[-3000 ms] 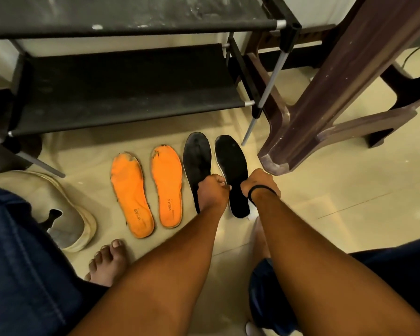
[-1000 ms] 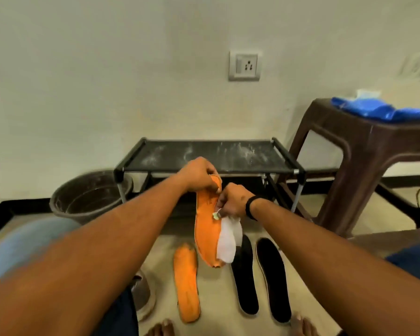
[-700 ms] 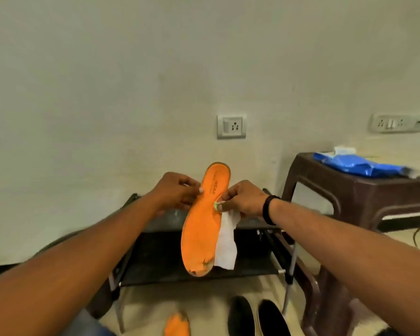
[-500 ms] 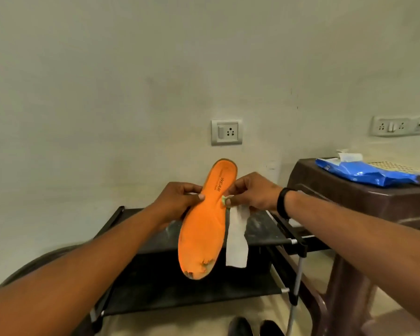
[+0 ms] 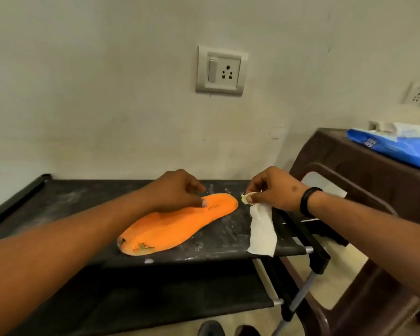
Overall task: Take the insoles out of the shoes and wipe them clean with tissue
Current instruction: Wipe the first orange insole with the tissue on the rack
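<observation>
An orange insole (image 5: 175, 226) lies flat on the dusty top shelf of a black shoe rack (image 5: 58, 204), heel end pointing right, worn toe end toward me. My left hand (image 5: 177, 192) grips its heel part, thumb pressed on the top surface. My right hand (image 5: 272, 190) pinches a white tissue (image 5: 262, 231) just right of the heel; the tissue hangs down over the rack's right edge. The tips of two black insoles (image 5: 210, 328) show at the bottom of the frame on the floor.
A brown plastic stool (image 5: 364, 180) stands to the right of the rack, carrying a blue tissue pack (image 5: 393, 149). A wall socket (image 5: 221, 70) is on the wall behind. The rack's lower shelf (image 5: 155, 294) lies below.
The orange insole was held upright in the air between both hands; now it lies flat on the rack's top shelf. The right hand with the tissue has moved off its edge.
</observation>
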Tool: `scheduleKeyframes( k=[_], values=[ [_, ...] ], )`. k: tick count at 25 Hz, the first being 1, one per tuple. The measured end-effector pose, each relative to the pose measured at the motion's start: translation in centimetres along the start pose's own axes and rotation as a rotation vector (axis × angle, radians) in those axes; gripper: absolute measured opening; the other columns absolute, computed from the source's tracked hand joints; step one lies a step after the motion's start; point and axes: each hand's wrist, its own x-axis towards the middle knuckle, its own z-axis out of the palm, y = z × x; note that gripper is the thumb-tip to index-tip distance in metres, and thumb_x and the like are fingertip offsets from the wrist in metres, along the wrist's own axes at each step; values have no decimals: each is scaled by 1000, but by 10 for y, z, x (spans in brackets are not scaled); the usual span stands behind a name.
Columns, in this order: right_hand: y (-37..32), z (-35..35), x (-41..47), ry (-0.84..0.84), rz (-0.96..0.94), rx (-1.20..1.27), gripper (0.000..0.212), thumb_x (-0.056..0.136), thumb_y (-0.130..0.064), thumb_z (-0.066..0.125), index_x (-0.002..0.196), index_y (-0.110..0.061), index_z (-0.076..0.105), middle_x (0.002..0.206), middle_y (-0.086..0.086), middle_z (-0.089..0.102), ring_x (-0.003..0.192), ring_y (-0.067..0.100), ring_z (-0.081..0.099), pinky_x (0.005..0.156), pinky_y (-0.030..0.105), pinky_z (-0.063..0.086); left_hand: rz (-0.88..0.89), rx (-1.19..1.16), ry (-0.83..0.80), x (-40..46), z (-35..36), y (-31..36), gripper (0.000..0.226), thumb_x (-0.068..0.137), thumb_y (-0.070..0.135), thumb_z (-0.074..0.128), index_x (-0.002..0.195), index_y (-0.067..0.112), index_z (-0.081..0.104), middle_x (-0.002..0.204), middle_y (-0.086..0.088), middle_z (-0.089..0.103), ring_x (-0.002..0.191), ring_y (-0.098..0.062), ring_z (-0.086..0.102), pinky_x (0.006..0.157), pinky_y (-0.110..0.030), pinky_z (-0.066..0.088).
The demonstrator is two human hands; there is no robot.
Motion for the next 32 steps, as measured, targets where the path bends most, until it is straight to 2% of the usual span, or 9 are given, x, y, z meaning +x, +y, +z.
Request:
scheduleKeyframes(
  k=[4,9,12,15,19,22,24,27,32],
  values=[
    [-4,11,14,-57,-118,-75,8,84,-23,76,91,-20,78,82,-5,73,75,6,66,69,23,53,8,215,5,-13,24,-8,71,72,65,78,134,32,64,128,12,62,119,-12,58,96,-29,48],
    [-11,18,3,-111,-186,-74,11,87,-20,73,97,-22,76,92,-6,73,85,9,66,79,25,55,113,23,29,-34,23,-4,52,74,50,83,122,35,70,111,24,62,100,6,58,85,-10,45],
    [-15,7,-8,-154,-142,-102,8,87,-21,72,93,-25,75,89,-7,73,82,8,67,74,23,54,140,5,50,-46,23,-11,52,75,57,79,121,35,72,121,19,62,110,1,58,98,-24,49],
    [-17,0,-17,-104,-96,-212,7,88,-22,72,94,-23,73,88,-7,70,80,7,65,69,19,51,118,26,32,-53,32,-20,48,79,59,74,120,35,72,122,17,61,112,-1,57,101,-33,50],
    [-24,22,-27,-26,-91,-315,8,90,-18,67,94,-15,74,83,-5,63,79,12,61,65,19,42,93,92,30,-57,34,-14,47,81,58,73,123,37,70,120,14,57,113,-6,54,102,-36,46],
    [-25,48,-32,14,-48,-298,15,88,-11,59,91,-11,73,89,3,71,80,18,63,71,29,50,72,119,33,-57,35,-3,48,81,53,75,123,31,72,111,14,56,109,-8,55,100,-36,47],
    [-24,54,-34,40,-53,-278,18,88,-12,57,90,-10,74,91,6,73,80,20,66,74,32,55,58,103,44,-59,37,-3,58,73,62,69,122,32,73,109,15,55,112,-11,56,102,-42,47],
    [-21,50,-36,40,-76,-236,17,89,-10,60,93,-10,76,95,2,73,86,16,66,81,28,53,29,99,37,-60,39,-5,65,65,66,58,120,35,73,112,16,55,115,-13,55,103,-47,46],
    [-13,40,-38,-68,-120,-186,8,86,-22,73,88,-16,77,88,-5,73,79,5,63,76,23,50,35,74,69,-58,41,-6,48,80,56,73,121,32,73,123,12,62,116,-13,56,104,-47,46]
  ],
)
